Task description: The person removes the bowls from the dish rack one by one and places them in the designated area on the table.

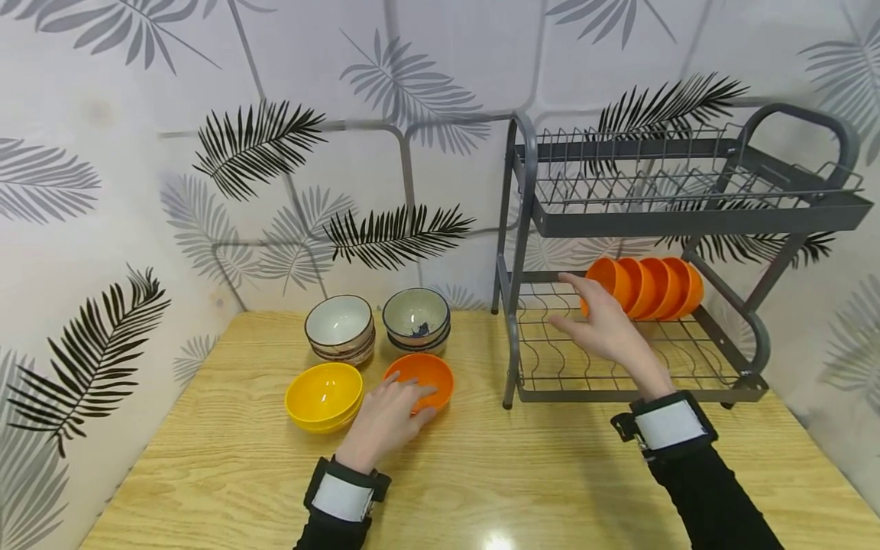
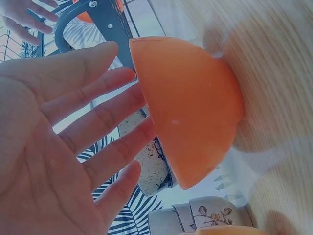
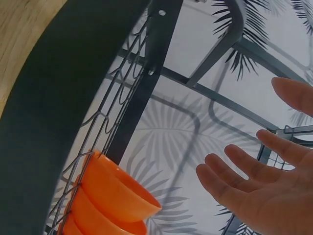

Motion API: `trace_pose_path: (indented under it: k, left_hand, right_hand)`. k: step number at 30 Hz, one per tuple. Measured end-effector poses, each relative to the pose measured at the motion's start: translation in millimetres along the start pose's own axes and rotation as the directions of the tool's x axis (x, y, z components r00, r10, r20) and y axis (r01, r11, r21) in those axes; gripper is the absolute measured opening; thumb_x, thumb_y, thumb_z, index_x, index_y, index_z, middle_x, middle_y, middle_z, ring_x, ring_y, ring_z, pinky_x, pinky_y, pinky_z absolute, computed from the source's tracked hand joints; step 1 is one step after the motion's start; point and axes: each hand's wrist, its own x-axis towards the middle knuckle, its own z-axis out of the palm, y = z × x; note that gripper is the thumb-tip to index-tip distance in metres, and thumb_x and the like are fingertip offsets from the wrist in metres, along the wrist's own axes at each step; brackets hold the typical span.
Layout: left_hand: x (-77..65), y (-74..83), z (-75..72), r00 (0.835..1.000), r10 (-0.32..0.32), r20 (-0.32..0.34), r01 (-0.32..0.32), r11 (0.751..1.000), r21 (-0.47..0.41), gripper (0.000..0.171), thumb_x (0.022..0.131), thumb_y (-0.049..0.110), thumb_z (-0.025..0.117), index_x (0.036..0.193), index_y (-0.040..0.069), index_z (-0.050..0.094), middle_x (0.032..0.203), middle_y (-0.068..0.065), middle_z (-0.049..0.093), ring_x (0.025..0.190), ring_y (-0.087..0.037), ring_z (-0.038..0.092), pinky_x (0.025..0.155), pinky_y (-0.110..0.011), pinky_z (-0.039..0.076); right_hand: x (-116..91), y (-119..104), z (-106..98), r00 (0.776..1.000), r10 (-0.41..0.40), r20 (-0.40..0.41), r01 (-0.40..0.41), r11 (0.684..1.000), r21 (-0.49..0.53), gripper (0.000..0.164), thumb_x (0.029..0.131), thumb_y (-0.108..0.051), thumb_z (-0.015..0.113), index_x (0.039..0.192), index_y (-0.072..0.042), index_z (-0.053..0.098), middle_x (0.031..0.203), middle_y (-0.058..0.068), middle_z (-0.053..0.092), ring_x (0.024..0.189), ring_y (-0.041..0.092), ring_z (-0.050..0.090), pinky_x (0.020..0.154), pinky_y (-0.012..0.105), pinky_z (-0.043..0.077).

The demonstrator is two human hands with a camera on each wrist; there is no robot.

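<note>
An orange bowl (image 1: 435,368) is seated upright on the table (image 1: 206,443), at the centre of the head view, its smooth, rounded wall narrowed to a foot. The left hand (image 1: 388,418) is extended over its rim with fingers spread; whether contact is made cannot be told. Stacked yellow bowls (image 1: 321,393) are placed just left, with two stacks of pale glazed bowls (image 1: 337,325) behind. At right, the right hand (image 1: 608,328) is held, fingers apart, before a grey metal rack (image 1: 701,223), where tilted orange bowls (image 1: 648,290) are lined up on the lower wire tier. The light tabletop is wood-grained; the pale wall (image 1: 481,61) is patterned with grey and black fronds.
</note>
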Motion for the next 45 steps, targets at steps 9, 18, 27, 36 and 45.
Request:
trace_pose_path:
  k: [9,18,27,36,45]
  left_hand:
    - [0.5,0.3,-0.1,1.0,0.006,-0.01,-0.006,1.0,0.013,0.032,0.093,0.024,0.071,0.123,0.011,0.072,0.125,-0.012,0.072,0.127,-0.033,0.063,0.121,-0.054,0.035]
    - [0.1,-0.1,0.0,1.0,0.004,-0.007,-0.004,1.0,0.013,0.032,0.093,0.024,0.071,0.123,0.011,0.072,0.125,-0.012,0.072,0.127,-0.033,0.063,0.121,-0.053,0.035]
    - [0.3,-0.4,0.1,1.0,0.014,-0.023,-0.013,1.0,0.019,0.031,0.093,0.023,0.072,0.122,0.011,0.073,0.123,-0.01,0.073,0.126,-0.032,0.064,0.121,-0.052,0.035]
    - [0.0,-1.7,0.7,0.999,0.019,-0.028,-0.018,1.0,0.025,0.031,0.093,0.023,0.072,0.121,0.011,0.073,0.122,-0.009,0.074,0.126,-0.031,0.064,0.122,-0.052,0.035]
    - [0.6,-1.4,0.1,1.0,0.015,-0.025,-0.014,0.999,0.03,0.031,0.094,0.024,0.071,0.122,0.011,0.073,0.123,-0.01,0.074,0.127,-0.031,0.063,0.122,-0.052,0.034]
  right_hand:
    - [17.2,11.7,-0.2,0.998,0.057,0.026,-0.055,0.998,-0.042,0.072,0.097,-0.021,0.063,0.156,0.0,0.028,0.159,0.031,0.029,0.144,0.052,0.03,0.116,0.07,0.029]
    - [26.0,22.4,4.8,0.994,0.103,0.028,-0.101,0.993,-0.067,0.075,0.096,-0.021,0.064,0.157,0.0,0.025,0.158,0.034,0.025,0.142,0.053,0.032,0.114,0.07,0.031]
    - [36.8,36.3,8.1,0.991,0.119,0.064,-0.112,0.989,-0.095,0.076,0.096,-0.019,0.063,0.157,0.003,0.022,0.157,0.035,0.026,0.141,0.054,0.032,0.115,0.069,0.032]
    - [47.9,42.3,8.1,0.979,0.156,0.131,-0.141,0.983,-0.119,0.078,0.096,-0.02,0.063,0.157,0.005,0.02,0.159,0.036,0.024,0.148,0.056,0.016,0.119,0.071,0.02]
    - [55.4,48.5,11.8,0.959,0.189,0.21,-0.167,0.979,-0.116,0.079,0.097,-0.019,0.06,0.156,0.009,0.016,0.158,0.039,0.023,0.144,0.057,0.025,0.117,0.071,0.027]
